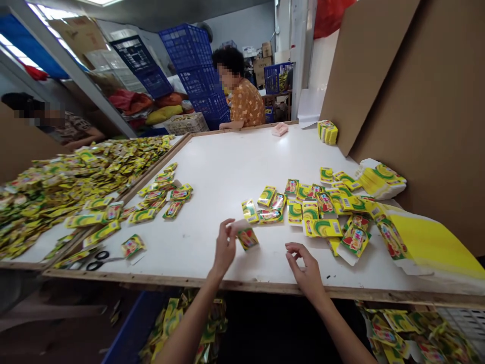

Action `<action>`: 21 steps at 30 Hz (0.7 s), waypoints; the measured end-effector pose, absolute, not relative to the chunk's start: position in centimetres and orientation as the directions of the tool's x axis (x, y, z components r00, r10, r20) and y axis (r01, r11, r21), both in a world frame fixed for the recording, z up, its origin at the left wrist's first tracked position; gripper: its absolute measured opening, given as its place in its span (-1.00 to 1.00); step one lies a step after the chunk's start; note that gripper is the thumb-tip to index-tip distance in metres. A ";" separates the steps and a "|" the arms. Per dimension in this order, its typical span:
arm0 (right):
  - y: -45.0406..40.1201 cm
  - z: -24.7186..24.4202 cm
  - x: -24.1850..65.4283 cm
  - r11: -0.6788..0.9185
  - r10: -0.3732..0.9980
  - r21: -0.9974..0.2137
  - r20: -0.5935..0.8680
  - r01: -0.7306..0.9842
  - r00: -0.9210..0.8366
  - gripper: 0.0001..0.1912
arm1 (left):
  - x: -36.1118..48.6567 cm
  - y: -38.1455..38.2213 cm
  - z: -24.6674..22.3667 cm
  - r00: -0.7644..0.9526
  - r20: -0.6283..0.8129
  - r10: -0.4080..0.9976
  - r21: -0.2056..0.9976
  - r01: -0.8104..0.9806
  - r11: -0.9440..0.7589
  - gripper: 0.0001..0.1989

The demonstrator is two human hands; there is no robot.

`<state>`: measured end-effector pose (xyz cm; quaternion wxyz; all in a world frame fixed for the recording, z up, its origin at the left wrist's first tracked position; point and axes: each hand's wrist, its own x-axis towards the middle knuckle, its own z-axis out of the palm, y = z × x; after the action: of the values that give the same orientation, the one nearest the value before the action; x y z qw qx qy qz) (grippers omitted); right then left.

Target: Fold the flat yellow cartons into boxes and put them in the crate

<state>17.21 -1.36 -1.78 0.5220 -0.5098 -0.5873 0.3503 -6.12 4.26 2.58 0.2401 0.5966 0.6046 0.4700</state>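
Observation:
My left hand [225, 248] is over the front middle of the white table, its fingers closed at the pale flap of a small printed carton [247, 238]. The carton is yellow, green and red and hangs tilted beside the fingertips. To the right, my right hand [306, 267] is low over the tabletop with curled fingers, thumb and forefinger apart, holding nothing. Beyond it lies a loose spread of similar cartons [322, 227], some with white flaps showing. Another carton [132, 245] lies on the left, near black-handled scissors [97, 260].
A wooden strip [151, 177] divides the table [223, 156] from a large carton heap [87, 177] on the left. Flat yellow sheets [435, 242] lie at right beside cardboard [428, 126]. Two people sit beyond, near stacked blue crates [193, 65]. Filled bins stand below the table edge.

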 end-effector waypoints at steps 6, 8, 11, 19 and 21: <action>-1.4 -1.8 17.1 0.232 0.972 -0.961 0.233 0.148 -0.011 -0.76 | 1.8 0.2 1.0 0.145 0.033 0.989 0.999 0.036 -0.038 -0.72; -1.4 -2.0 17.3 0.201 0.979 -0.970 0.204 0.138 0.008 -0.75 | 2.8 -0.3 0.7 0.137 0.002 0.991 1.000 -0.011 0.000 -0.70; -1.3 -2.0 17.5 0.203 0.978 -0.971 0.208 0.123 0.022 -0.75 | 2.9 -0.7 0.6 0.152 -0.024 0.988 1.000 0.005 0.023 -0.61; -0.2 -1.6 17.9 0.203 0.979 -0.963 0.196 0.178 -0.056 -0.73 | 2.3 -0.7 0.4 0.144 0.055 0.988 0.977 0.196 -0.083 -0.80; 0.1 -1.7 18.0 0.246 0.969 -0.951 0.244 0.188 -0.034 -0.73 | 2.5 -0.5 0.3 0.127 0.088 0.988 0.981 0.164 -0.108 -0.81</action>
<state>17.99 0.11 -1.65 0.5052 -0.4773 -0.6063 0.3866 2.55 -0.51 0.31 0.4591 0.5940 0.4848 0.4488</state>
